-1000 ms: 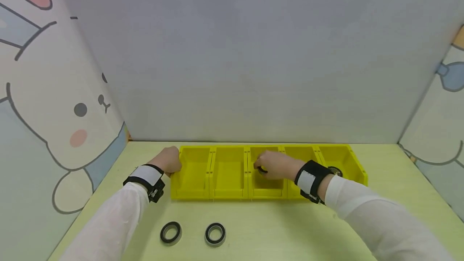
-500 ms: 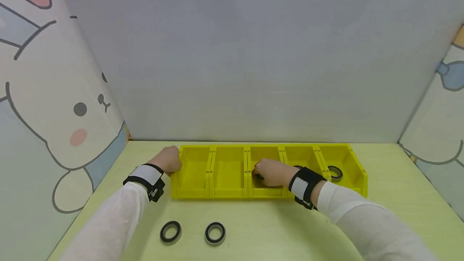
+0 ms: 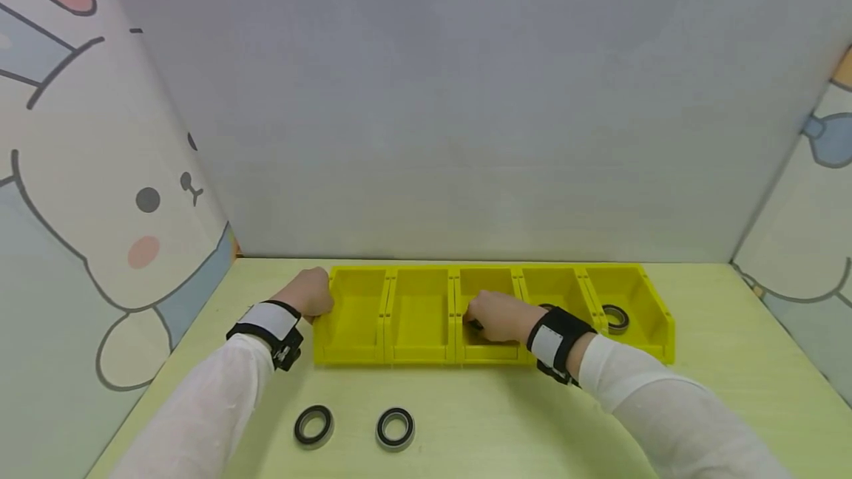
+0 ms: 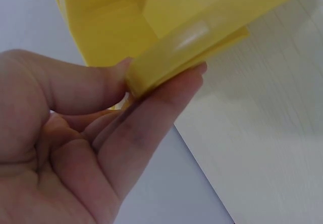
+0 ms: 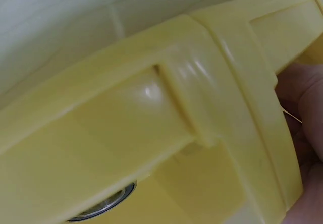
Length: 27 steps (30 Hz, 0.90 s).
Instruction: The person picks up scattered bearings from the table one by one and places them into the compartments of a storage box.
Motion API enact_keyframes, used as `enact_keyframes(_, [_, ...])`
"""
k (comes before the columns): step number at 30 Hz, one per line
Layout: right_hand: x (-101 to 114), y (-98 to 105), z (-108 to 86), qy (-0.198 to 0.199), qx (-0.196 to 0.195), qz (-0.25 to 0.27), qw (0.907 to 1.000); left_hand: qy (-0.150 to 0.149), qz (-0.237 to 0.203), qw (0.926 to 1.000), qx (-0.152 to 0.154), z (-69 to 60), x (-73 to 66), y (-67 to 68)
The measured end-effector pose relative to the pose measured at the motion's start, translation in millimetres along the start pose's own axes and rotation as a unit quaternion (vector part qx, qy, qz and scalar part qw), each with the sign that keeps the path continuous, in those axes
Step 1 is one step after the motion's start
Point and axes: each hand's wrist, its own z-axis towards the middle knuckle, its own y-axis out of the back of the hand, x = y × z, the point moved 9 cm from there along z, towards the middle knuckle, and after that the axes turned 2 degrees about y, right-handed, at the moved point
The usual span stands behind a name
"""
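A row of yellow bins [image 3: 421, 355] stands on the table. My left hand [image 3: 308, 294] pinches the leftmost bin's side rim between thumb and fingers, as the left wrist view shows. Inside the middle bin, my right hand [image 3: 495, 315] holds a ball bearing [image 3: 475, 324]; only a dark bit of it shows under the fingers. The rightmost bin contains one bearing [image 3: 617, 329]. Another bearing [image 3: 547, 307], mostly hidden by my right wrist, lies in the bin beside it. In the right wrist view a bearing [image 5: 103, 206] shows past a bin's front lip.
Two black-sealed bearings lie on the table before the bins: a left one [image 3: 313, 444] and a right one [image 3: 396, 446]. A plain grey wall [image 3: 466, 131] rises behind. Side panels with cartoon drawings [image 3: 113, 242] flank the table.
My right hand has moved down and slightly toward me inside the middle bin, taking the bearing lower. The left hand keeps its place on the rim.
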Motion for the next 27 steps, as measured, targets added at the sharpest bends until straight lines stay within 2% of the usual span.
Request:
enact_keyframes(5, [0, 1, -1.8, -0.005, 0.01, 0.002, 0.9999, -0.004, -0.005, 1.0, 0.001, -0.7, -1.8, -0.1])
enact_keyframes(11, [-2, 5, -1.2, 0.008, 0.033, -0.013, 0.9994, -0.009, -0.001, 1.0, -0.003, -2.0, -1.9, 2.4])
enact_keyframes(14, [-2, 19, -4.0, 0.007, 0.025, -0.015, 0.9996, -0.007, 0.001, 1.0, -0.002, -2.0, -1.2, 2.2])
enact_keyframes(17, [4, 44, -10.1, 0.013, -0.005, -0.033, 0.9994, -0.003, 0.0, 1.0, 0.001, -3.1, -0.8, 2.3])
enact_keyframes(20, [19, 67, -19.1, 0.03, -0.034, -0.078, 0.9959, 0.0, 0.0, 1.0, 0.004, -5.0, -0.7, 2.3])
enact_keyframes(22, [34, 78, -24.2, 0.047, -0.049, -0.121, 0.9904, 0.001, 0.001, 1.0, 0.003, -6.0, -0.8, 2.6])
enact_keyframes(25, [60, 84, -32.3, 0.079, -0.068, -0.164, 0.9809, 0.0, 0.0, 1.0, 0.004, -5.1, -0.4, 2.2])
enact_keyframes(27, [80, 83, -37.3, 0.113, -0.088, -0.174, 0.9742, -0.001, -0.003, 1.0, 0.004, -4.4, -0.6, 1.9])
